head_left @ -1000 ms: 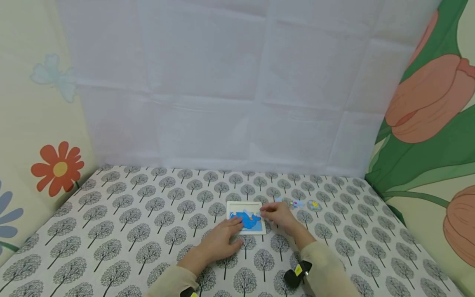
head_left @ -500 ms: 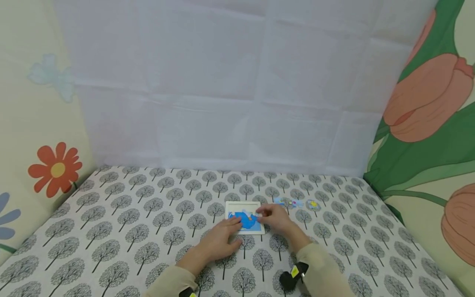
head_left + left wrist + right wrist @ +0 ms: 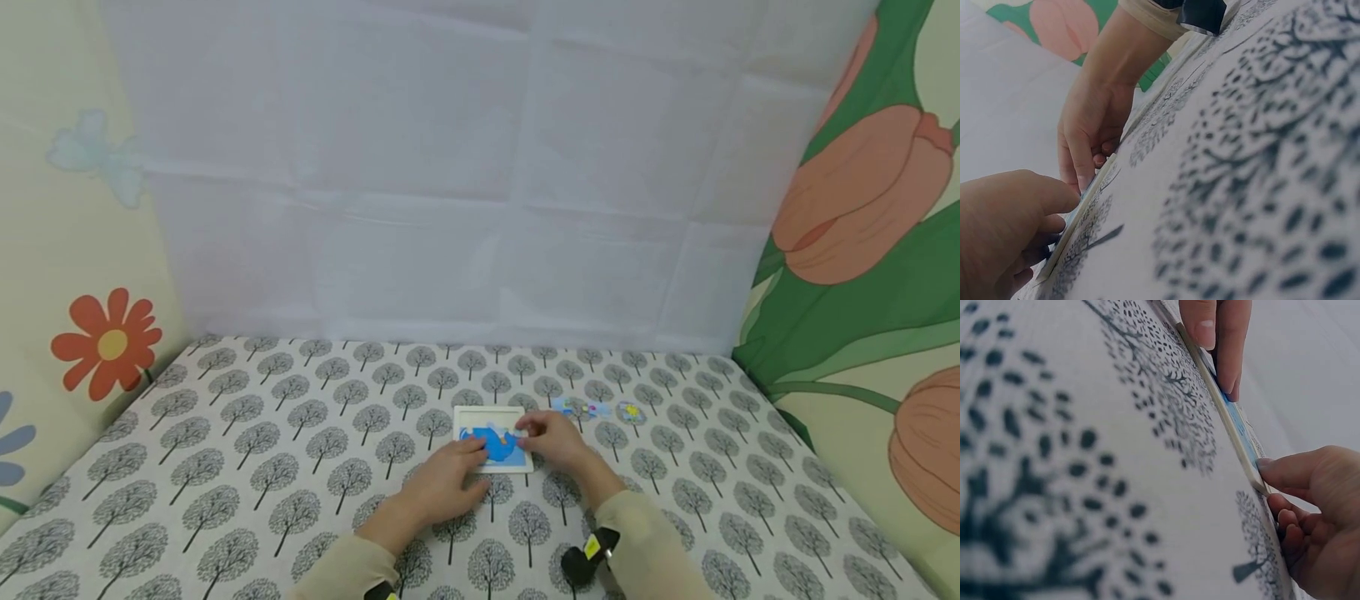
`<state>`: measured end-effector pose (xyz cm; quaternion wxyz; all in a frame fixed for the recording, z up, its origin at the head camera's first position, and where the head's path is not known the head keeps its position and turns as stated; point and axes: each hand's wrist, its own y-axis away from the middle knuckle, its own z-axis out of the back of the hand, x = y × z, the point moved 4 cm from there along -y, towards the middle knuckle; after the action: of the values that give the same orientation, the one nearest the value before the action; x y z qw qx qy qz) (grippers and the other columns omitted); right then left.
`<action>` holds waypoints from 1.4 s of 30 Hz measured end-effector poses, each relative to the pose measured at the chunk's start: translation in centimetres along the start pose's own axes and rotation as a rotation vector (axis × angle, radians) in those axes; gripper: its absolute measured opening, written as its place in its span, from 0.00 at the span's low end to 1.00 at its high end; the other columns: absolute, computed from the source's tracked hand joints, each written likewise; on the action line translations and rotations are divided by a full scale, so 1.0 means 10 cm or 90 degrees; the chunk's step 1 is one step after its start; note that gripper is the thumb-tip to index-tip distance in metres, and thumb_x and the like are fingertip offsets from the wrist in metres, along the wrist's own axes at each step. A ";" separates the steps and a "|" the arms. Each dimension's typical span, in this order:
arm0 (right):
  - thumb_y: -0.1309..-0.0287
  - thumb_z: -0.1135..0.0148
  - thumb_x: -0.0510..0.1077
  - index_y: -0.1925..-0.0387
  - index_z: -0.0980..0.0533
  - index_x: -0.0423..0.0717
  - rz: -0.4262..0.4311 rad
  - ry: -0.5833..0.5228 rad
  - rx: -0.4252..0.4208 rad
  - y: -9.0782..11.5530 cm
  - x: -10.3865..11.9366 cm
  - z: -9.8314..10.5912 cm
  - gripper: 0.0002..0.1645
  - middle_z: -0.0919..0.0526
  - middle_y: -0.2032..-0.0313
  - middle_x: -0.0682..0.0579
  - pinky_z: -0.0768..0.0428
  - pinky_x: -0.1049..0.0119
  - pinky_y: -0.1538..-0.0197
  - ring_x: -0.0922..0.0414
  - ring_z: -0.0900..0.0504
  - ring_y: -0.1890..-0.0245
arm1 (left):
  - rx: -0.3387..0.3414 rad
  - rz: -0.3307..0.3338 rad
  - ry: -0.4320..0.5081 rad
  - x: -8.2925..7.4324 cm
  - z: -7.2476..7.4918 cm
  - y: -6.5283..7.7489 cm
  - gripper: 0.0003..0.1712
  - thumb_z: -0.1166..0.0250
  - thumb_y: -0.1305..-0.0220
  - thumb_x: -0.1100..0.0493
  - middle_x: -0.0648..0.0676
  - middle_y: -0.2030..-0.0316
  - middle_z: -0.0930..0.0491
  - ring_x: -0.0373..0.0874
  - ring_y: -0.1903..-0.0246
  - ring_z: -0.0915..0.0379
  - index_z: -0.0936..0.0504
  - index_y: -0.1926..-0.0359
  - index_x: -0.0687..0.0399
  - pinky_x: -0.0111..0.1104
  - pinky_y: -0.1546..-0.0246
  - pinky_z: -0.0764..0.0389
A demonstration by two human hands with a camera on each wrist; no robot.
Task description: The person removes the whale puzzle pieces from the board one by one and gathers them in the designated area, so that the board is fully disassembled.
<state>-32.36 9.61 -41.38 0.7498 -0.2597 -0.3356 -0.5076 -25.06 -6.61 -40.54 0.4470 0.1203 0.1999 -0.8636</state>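
Observation:
A small jigsaw puzzle board [image 3: 492,468] with a white frame and a blue whale picture lies on the table. Along its top runs a pale strip without picture. My left hand [image 3: 444,483] rests over the board's left side, fingers extended onto the whale. At the right edge, my right hand [image 3: 557,440] has its thumb and forefinger on a puzzle piece, largely hidden by the fingers. Seen from the right wrist, the thumb [image 3: 1285,470] lies on the picture near the frame's corner, the other fingers curled beside the edge. The left wrist view shows both hands at the board.
Loose light-blue puzzle pieces [image 3: 581,408] lie beyond the right hand, and a round one with a yellow shape [image 3: 632,412] lies further right. A tree-print cloth [image 3: 322,450] covers the table. A white sheet [image 3: 420,183] hangs behind it.
My right hand has shifted slightly left, onto the board's right edge, uncovering more of the loose pieces behind it. The left hand stays in place on the board.

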 end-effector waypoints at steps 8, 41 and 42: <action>0.53 0.39 0.38 0.66 0.23 0.44 -0.001 0.007 0.002 -0.01 -0.01 -0.01 0.09 0.31 0.80 0.55 0.34 0.68 0.79 0.59 0.36 0.82 | -0.001 -0.018 -0.041 -0.06 -0.01 -0.03 0.25 0.44 0.44 0.53 0.60 0.46 0.33 0.52 0.45 0.41 0.27 0.50 0.66 0.41 0.46 0.40; 0.53 0.39 0.37 0.67 0.23 0.43 0.000 0.002 0.004 -0.01 0.04 0.00 0.08 0.32 0.80 0.55 0.34 0.69 0.78 0.59 0.36 0.81 | 0.025 -0.029 -0.013 -0.14 -0.15 -0.07 0.28 0.46 0.42 0.53 0.59 0.42 0.40 0.51 0.42 0.48 0.33 0.44 0.65 0.44 0.44 0.44; 0.53 0.39 0.37 0.67 0.23 0.42 0.000 0.000 0.004 -0.01 0.03 0.00 0.08 0.32 0.80 0.55 0.34 0.69 0.78 0.59 0.36 0.81 | 0.028 -0.030 -0.013 -0.14 -0.15 -0.07 0.28 0.46 0.42 0.53 0.59 0.42 0.40 0.52 0.42 0.48 0.33 0.45 0.66 0.44 0.44 0.44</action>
<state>-32.40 9.39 -41.13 0.7507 -0.2576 -0.3369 -0.5065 -24.79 -4.52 -41.16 0.4260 0.1166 0.1794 -0.8791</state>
